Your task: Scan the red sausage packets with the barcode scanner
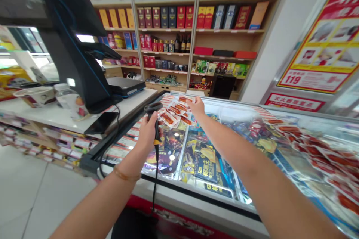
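Note:
My left hand (pixel 147 130) is wrapped round the handle of a black barcode scanner (pixel 153 108), whose head sits just left of a small pile of packets. Its cable hangs down over the freezer's front edge. With bent fingers, my right hand (pixel 197 107) grips the edge of a clear vacuum-packed sausage (pixel 184 99) at the top of that pile. Several more sausage packets (pixel 168 118) lie overlapping on the glass lid below my fingers. Under the glass of the chest freezer (pixel 213 211), bagged goods (pixel 209 162) show.
A larger heap of sausage packets (pixel 322 153) lies at the right on the freezer. On the left counter stand a black checkout terminal (pixel 70 56), a scale (pixel 126 85), a phone (pixel 101 123) and a tub (pixel 36 95). Shelves (pixel 168 33) of boxes and bottles rise behind.

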`<state>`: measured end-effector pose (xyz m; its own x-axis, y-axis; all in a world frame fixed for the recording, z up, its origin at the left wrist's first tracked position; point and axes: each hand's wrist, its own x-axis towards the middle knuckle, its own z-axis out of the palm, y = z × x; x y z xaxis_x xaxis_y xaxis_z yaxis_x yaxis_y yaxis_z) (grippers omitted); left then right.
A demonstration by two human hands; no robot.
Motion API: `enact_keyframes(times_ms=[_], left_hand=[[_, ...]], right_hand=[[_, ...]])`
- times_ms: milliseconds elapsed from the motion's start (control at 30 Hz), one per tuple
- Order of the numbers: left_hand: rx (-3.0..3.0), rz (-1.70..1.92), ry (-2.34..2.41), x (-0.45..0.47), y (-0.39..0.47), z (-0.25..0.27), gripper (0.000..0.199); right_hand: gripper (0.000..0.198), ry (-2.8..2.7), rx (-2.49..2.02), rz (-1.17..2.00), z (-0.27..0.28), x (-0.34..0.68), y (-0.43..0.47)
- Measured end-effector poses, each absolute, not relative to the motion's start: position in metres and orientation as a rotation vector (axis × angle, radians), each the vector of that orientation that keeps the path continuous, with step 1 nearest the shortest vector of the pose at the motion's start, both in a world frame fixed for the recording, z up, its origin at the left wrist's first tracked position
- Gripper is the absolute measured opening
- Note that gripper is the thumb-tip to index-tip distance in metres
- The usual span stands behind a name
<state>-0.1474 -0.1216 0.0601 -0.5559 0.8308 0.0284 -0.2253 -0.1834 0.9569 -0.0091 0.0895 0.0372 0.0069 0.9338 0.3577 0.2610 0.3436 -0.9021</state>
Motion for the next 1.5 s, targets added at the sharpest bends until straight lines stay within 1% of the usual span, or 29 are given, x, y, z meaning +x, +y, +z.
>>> enact_keyframes(times_ms=[100, 200, 267, 400, 600, 767, 833, 933, 1000, 1100, 1167, 1233, 1367, 1500], left_hand=[[0.727, 1.853, 1.383, -0.166, -0.133, 0.059, 0.044], [0.743, 1.845, 1.376, -0.17, -0.137, 0.057, 0.045], [0.764, 1.826, 1.364, -0.165, -0.135, 0.056, 0.046], [0.789, 1.759, 1.303, -0.132, -0.121, 0.054, 0.046], [0.851, 1.584, 1.147, -0.045, -0.093, 0.048, 0.048], [0.93, 1.473, 1.081, 0.03, -0.079, 0.047, 0.046], [0.963, 1.434, 1.039, 0.052, -0.077, 0.044, 0.046], [1.025, 1.397, 1.0, 0.072, -0.075, 0.03, 0.048], [1.081, 1.372, 0.995, 0.076, -0.075, 0.019, 0.05], [1.133, 1.35, 1.011, 0.074, -0.076, 0.008, 0.05], [1.141, 1.36, 1.027, 0.071, -0.077, 0.006, 0.049], [1.137, 1.373, 1.048, 0.068, -0.077, 0.007, 0.049], [1.136, 1.368, 1.068, 0.062, -0.076, 0.006, 0.051], [1.117, 1.367, 1.078, 0.055, -0.073, 0.002, 0.053]], right_hand=[[0.019, -1.638, -1.327, 0.621, 0.029, -0.041, 0.097], [0.014, -1.69, -1.393, 0.597, 0.017, -0.046, 0.1], [0.014, -1.697, -1.362, 0.574, 0.012, -0.038, 0.1], [0.019, -1.719, -1.321, 0.429, 0.011, 0.003, 0.098], [0.021, -1.77, -1.427, 0.255, 0.004, 0.123, 0.08], [0.022, -1.768, -1.605, 0.006, 0.005, 0.252, 0.054], [0.018, -1.741, -1.681, -0.072, 0.012, 0.303, 0.043], [0.003, -1.695, -1.822, -0.042, 0.027, 0.373, 0.027], [0.017, -1.69, -1.904, 0.067, 0.037, 0.413, 0.018], [0.036, -1.603, -1.907, 0.221, 0.044, 0.46, 0.009], [0.044, -1.528, -1.897, 0.264, 0.043, 0.477, 0.006], [0.049, -1.466, -1.963, 0.234, 0.038, 0.482, 0.003], [0.049, -1.444, -2.129, 0.037, 0.033, 0.471, -0.004], [0.039, -1.52, -2.058, -0.088, 0.048, 0.438, -0.008]])
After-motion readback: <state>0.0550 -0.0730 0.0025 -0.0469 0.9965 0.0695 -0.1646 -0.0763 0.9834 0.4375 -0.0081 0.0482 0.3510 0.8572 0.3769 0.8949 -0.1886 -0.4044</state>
